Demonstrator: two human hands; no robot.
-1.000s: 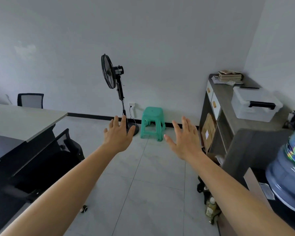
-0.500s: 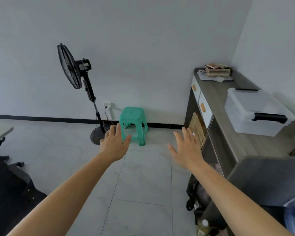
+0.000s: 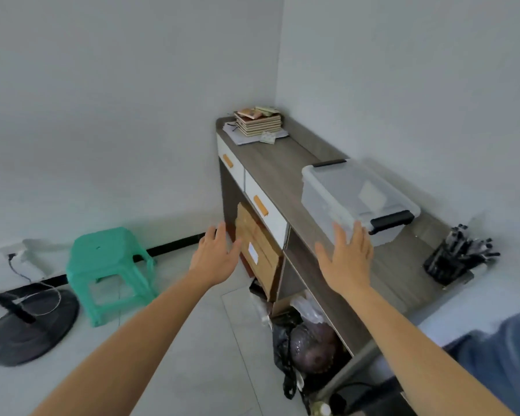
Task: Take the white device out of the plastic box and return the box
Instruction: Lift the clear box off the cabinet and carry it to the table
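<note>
Here, pale tiled floor (image 3: 192, 340) nearest, w/ both bare arms stretched fwd over it. Left hand (image 3: 215, 258) grip released, fingers spread, holding nothing; right hand (image 3: 344, 259) also released, fingertips in front of the near end of the clear lidded plastic box w/ black latches (image 3: 354, 196). Box sits closed on grey wood-grain worktop (image 3: 276, 163) along the rt wall; something pale inside, can't tell what. Black mesh pen holder (image 3: 454, 259) beside it. Stack of notebooks (image 3: 258, 123) at far corner.
</note>
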